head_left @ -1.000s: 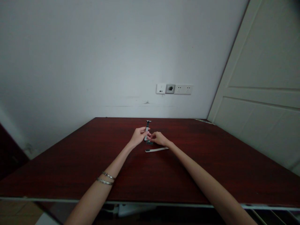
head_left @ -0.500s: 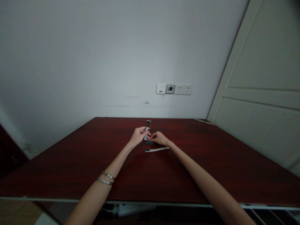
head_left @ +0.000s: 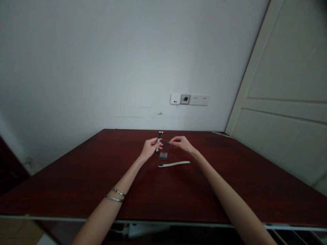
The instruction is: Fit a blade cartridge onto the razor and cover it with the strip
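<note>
My left hand [head_left: 150,148] is closed around the pale handle of a razor [head_left: 158,140], held upright with its T-shaped head at the top. Just to its right, my right hand [head_left: 180,143] pinches a small dark green razor blade cartridge [head_left: 168,142] between thumb and fingers, apart from the razor; its details are too small to make out. Below and between the hands, a small clear blade case [head_left: 163,156] lies on the table. Nearer to me rests a white toothbrush [head_left: 176,164], its dark bristled head pointing left.
The dark red wooden table [head_left: 76,183] reaches back to a white wall [head_left: 114,68] with a row of sockets [head_left: 189,99]. A pale panelled door [head_left: 286,102] stands at the right. White items [head_left: 148,229] show on a shelf under the table's front edge.
My right hand has lifted off the blade case and moved up and right, with the small cartridge in its fingers. The case is now uncovered. My left hand still holds the razor.
</note>
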{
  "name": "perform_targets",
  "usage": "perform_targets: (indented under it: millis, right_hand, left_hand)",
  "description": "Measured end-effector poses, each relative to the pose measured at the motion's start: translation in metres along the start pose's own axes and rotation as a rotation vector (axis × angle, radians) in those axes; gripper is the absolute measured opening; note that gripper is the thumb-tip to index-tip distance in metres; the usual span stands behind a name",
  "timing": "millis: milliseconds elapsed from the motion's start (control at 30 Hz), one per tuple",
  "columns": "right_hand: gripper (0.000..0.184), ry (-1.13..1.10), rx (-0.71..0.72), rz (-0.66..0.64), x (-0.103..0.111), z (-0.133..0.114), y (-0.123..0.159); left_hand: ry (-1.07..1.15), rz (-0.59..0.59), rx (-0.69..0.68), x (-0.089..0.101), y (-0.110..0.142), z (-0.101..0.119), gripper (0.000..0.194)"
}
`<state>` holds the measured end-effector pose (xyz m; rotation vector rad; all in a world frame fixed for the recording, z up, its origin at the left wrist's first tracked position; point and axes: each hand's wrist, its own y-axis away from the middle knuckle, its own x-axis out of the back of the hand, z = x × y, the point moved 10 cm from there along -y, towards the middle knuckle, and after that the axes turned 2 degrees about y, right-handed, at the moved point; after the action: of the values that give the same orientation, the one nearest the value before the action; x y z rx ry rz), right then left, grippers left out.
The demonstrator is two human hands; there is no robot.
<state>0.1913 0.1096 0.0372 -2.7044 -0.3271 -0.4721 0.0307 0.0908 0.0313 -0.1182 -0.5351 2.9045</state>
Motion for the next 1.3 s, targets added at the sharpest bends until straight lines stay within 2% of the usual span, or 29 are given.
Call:
perform_targets:
  millis: [133,300,600,767,867,1000,1133,1300]
  right_hand:
    - [0.029,-0.097,-0.028,-0.037,-0.003,-0.012,0.008]
    - [0.025,-0.129,-0.064,-0.077,-0.019,-0.015,0.015]
    - [0.027,-0.077,-0.006,-0.052,-0.026,-0.024,0.015]
    - [0.031,-0.010,0.046,-0.051,-0.025,-0.030,0.018]
    - [0.034,0.079,0.140,0.010,-0.013,-0.042,0.021]
    - [0.024,0.281,0.425,0.148,0.002,-0.071,0.033]
    - [0.022,0.459,0.617,0.125,-0.013,-0.083,0.045]
    - [0.026,0.663,0.704,0.071,-0.033,-0.084,0.051]
  left_hand:
    - [0.005,0.023,0.007,0.001,0.001,0.000,0.039]
    - [-0.010,-0.002,-0.003,-0.006,0.003,0.004,0.037]
    - [0.029,-0.020,0.025,-0.011,0.005,0.003,0.036]
    - [0.013,0.011,0.025,-0.008,0.005,0.004,0.033]
    - [0.008,0.058,0.013,-0.002,0.004,0.006,0.031]
    - [0.047,0.117,0.034,0.005,0.003,0.004,0.033]
    - [0.072,0.118,0.039,0.005,0.002,0.002,0.033]
    - [0.088,0.116,0.053,0.004,0.003,0.001,0.035]
